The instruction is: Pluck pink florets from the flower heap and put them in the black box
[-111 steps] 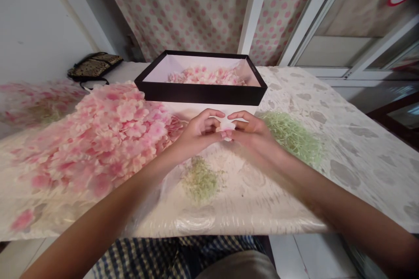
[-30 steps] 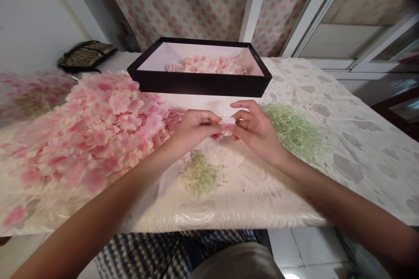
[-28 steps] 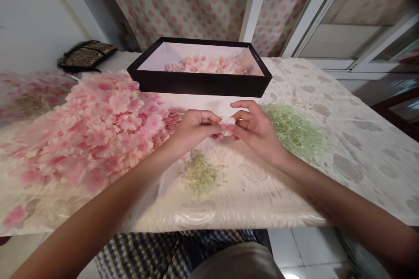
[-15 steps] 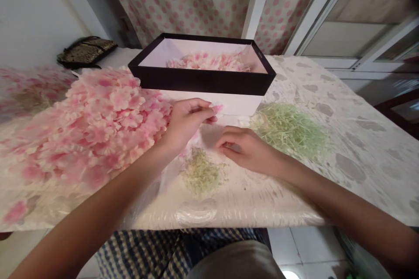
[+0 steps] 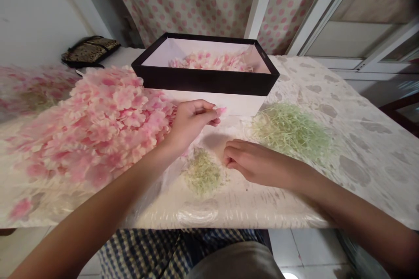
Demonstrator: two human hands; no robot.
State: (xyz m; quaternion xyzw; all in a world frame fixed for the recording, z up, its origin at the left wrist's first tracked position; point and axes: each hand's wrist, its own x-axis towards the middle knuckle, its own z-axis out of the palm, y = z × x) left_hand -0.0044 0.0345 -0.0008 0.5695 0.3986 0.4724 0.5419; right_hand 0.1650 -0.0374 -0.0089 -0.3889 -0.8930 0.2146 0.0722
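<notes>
The left hand (image 5: 196,117)'s grip pinches a pink flower (image 5: 221,110); the right hand (image 5: 244,157), nearer the person, has curled fingers, contents hidden.

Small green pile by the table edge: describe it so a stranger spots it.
On the patterned tablecloth, find the black-rimmed box. Come toward the near edge, where the small green pile lies left of the right hand. It is smaller and duller than the pale green tangle further back.
</notes>
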